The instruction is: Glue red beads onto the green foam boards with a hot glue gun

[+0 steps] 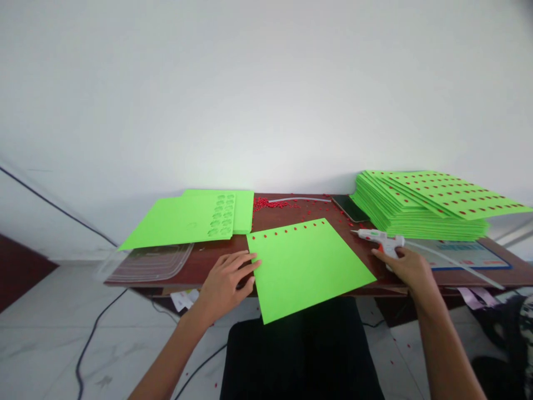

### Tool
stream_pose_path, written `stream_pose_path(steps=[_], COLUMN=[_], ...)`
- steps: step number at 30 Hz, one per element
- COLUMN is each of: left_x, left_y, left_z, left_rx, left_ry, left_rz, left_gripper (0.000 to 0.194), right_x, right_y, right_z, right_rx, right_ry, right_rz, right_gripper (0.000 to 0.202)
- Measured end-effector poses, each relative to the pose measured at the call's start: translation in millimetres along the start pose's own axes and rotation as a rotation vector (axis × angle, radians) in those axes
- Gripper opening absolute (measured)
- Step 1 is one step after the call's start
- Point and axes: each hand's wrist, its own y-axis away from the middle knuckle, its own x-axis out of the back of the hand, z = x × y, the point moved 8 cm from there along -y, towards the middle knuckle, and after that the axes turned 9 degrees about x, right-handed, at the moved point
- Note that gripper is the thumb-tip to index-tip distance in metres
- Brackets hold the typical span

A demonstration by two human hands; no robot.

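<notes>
A bright green sheet (308,266) lies before me, its near corner jutting past the table edge. Several small red pieces (286,231) sit in one row along its far edge. My left hand (229,280) rests at the sheet's left edge, fingers apart and touching it. At the right, my right hand (406,266) is closed round the handle of a white hot glue gun (381,238) with an orange trigger. The gun's nozzle points left, just beyond the sheet, and a long translucent glue stick (453,260) trails from its back.
Loose red pieces (270,204) are heaped at the back, near another glue stick (300,198). A phone (350,208) lies beside a tall stack of dotted green sheets (400,211). Other green sheets (179,219) overhang a clear plastic lid (154,262). Cords (97,322) run across the floor.
</notes>
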Motion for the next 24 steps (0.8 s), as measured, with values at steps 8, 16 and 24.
stream_pose_path(steps=[8,16,24], left_x=[-1.1,-3.6,-3.8], left_y=[0.1,1.1,0.0], left_z=[0.5,-0.9,-3.1], left_rx=[0.02,0.054,0.064], left_ry=[-0.046,-0.042,-0.018], left_rz=[-0.049,-0.044,-0.022], left_gripper=[0.04,0.039,0.039], right_x=[-6.0,-91.7,-114.5], right_y=[14.0,46.7,59.1], right_z=[-104.2,-253.1,-270.0], right_rx=[0.144,0.519,0.589], right_ry=[-0.485,-0.528,-0.341], right_rz=[-0.264,-0.695,-0.718], right_gripper=[0.045,0.042,0.038])
